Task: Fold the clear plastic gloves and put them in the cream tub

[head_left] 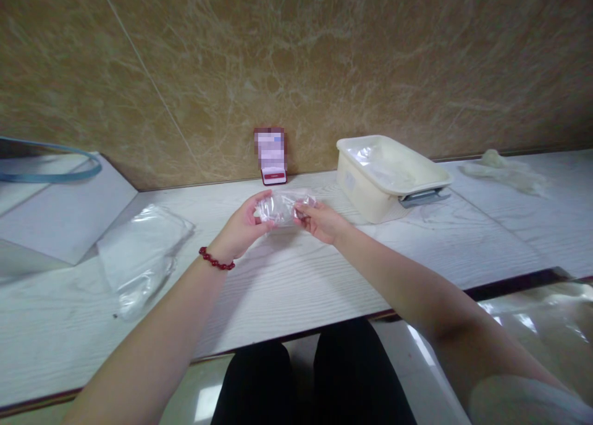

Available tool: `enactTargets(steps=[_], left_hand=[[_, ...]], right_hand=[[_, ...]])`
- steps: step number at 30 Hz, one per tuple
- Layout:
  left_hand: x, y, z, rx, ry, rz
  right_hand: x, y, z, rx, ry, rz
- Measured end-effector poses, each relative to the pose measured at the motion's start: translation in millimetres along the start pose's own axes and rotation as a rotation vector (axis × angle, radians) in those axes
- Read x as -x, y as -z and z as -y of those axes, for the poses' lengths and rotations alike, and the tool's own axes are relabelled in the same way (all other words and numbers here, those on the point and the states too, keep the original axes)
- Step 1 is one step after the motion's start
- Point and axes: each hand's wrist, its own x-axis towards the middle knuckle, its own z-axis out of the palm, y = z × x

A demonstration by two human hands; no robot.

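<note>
A crinkled clear plastic bag is stretched between my hands, just above the white wood-grain table. My left hand grips its left end, thumb below and fingers above. At the other end, my right hand pinches the plastic between thumb and fingers. Whether anything lies inside the folded plastic, I cannot tell. Beyond the bag a phone with a lit, blurred screen leans against the wall. A stack of clear plastic bags lies flat to the left of my left hand.
A cream bin with a grey latch stands to the right, with clear plastic inside. Farther right lies a crumpled translucent bag. A white box with a blue strap is at the left. The marbled wall bounds the table's back.
</note>
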Motion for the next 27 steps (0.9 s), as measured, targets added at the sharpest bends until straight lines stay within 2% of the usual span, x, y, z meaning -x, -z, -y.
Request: enactTargets(steps=[5, 9, 12, 16, 19, 22, 24, 27], left_hand=[[0, -0.4, 0, 0.068, 0.007, 0.032], [3, -3.1, -7, 0.156, 0.02, 0.036], [2, -6.6, -20, 0.154, 0.004, 0.009], [-14, -18.9, -52, 0.082, -0.099, -0.019], [-39, -39.6, -79, 0.032, -0.202, 0.018], [-70, -69.7, -101, -0.098, -0.226, 0.066], [-91, -93.1, -109, -0.211, -0.233, 0.1], [-117, -129.2, -111, -0.387, -0.226, 0.174]], right_hand=[[0, 3, 4, 0.052, 0.04, -0.011], [8, -2, 17, 0.139, 0.073, -0.02], [20, -11, 40, 0.228, 0.115, -0.05], [40, -19, 91, 0.38, 0.235, -0.073], [53, -13, 136, 0.451, 0.285, -0.114], [62, 7, 176, 0.484, 0.297, -0.199], [66, 27, 194, 0.525, 0.286, -0.279], [70, 60, 209, 0.564, 0.23, -0.403]])
